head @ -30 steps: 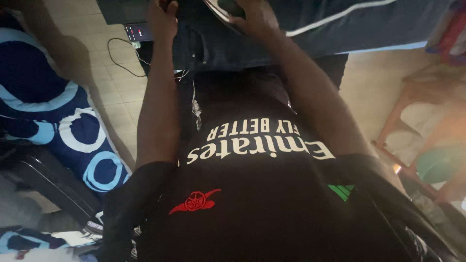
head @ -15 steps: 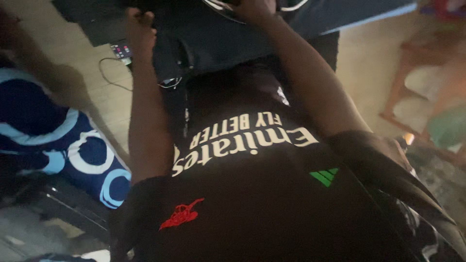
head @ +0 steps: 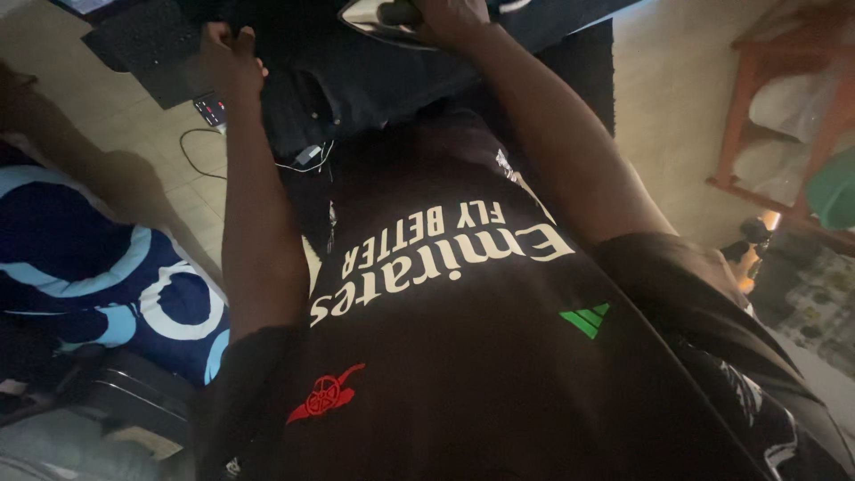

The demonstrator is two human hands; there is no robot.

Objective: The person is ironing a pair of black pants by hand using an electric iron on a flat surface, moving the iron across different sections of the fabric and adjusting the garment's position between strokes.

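My right hand (head: 450, 16) grips the handle of a clothes iron (head: 378, 18) at the top edge; its silvery soleplate shows just left of the hand. The iron rests on a dark garment (head: 374, 76) spread over a surface in front of me. My left hand (head: 227, 52) is curled on the garment's left edge, fingers closed on the cloth. My black shirt (head: 463, 356) with pale lettering fills the lower half of the view. The far part of the iron and garment is cut off by the frame.
A blue bedcover with white rings (head: 98, 267) lies at the left. A power strip with red lights (head: 212, 109) and a thin cable (head: 200, 156) sit on the tiled floor. A wooden stool (head: 766, 116) and a green item (head: 835, 191) stand at the right.
The view has tilted, so both hands sit lower in the picture and the left hand has drifted left. The iron's soleplate shows more. Both hands keep their hold.
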